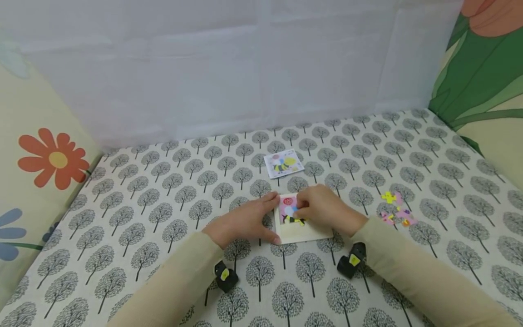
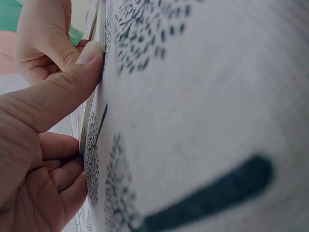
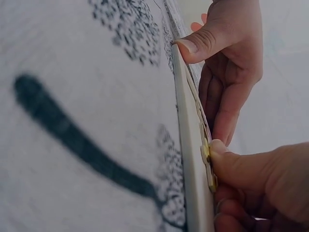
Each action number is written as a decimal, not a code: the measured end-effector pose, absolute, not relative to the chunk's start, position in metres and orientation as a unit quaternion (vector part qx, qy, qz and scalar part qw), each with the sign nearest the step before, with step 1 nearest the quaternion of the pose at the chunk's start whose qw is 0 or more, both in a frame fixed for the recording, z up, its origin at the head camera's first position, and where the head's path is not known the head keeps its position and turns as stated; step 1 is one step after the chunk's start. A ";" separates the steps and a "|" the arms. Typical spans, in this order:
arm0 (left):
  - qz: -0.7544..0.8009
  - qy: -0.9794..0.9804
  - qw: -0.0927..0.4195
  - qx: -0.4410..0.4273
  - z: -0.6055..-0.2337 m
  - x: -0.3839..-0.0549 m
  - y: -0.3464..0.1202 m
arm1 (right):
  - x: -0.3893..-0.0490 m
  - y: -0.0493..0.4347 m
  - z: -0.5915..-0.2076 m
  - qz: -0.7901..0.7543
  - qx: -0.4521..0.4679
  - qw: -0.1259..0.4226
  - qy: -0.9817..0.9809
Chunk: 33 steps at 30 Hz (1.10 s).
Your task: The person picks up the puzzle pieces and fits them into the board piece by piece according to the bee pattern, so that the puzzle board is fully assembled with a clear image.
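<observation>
2 sleeves (image 1: 171, 277); left hand (image 1: 246, 221) grips puzzle board (image 1: 304, 234); right hand (image 1: 326, 208), grasp unclear, is nearer loose pieces (image 1: 403, 215) toward tablecloth's right edge (image 1: 487, 169).

Back wall: a white sheet (image 1: 184, 77), creased by upright and crosswise folds, its foot meeting the far edge of the floor cloth or tablecloth. Left wall (image 1: 37, 106): cream, printed with a red-orange flower (image 1: 58, 160), yellow at the centre; lower down, a blue flower (image 1: 11, 233) on a green stem, cut by the view's edge. Right wall (image 1: 504, 136): cream — broad green leaves (image 1: 474, 68) below a large coral flower (image 1: 496, 18). Surface: one white cloth (image 1: 139, 213), printed in rows with dark, round-crowned trees. Light: soft, even, greyish across the sheet.
</observation>
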State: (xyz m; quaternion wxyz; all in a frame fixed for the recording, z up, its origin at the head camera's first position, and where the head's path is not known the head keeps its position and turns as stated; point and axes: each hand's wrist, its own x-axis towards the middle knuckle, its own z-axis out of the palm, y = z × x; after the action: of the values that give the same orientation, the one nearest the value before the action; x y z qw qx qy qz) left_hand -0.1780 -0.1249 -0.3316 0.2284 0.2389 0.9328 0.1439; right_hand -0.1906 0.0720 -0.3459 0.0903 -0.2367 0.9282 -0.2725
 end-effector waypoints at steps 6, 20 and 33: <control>0.148 0.934 0.228 0.232 -0.331 -0.178 -0.124 | -0.189 0.071 -0.343 -0.238 -0.254 0.114 0.931; 0.151 0.934 0.234 0.223 -0.331 -0.178 -0.124 | -0.192 0.071 -0.339 -0.249 -0.255 0.146 0.923; 0.161 0.932 0.230 0.228 -0.331 -0.177 -0.123 | -0.194 0.086 -0.348 -0.331 -0.229 0.138 0.905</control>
State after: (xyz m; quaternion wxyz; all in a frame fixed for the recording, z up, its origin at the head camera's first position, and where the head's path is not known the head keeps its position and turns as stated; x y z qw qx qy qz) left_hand -0.1773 -0.1233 -0.3307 0.2303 0.2277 0.9322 0.1614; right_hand -0.1936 0.0860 -0.3484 0.1376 -0.2289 0.9051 -0.3310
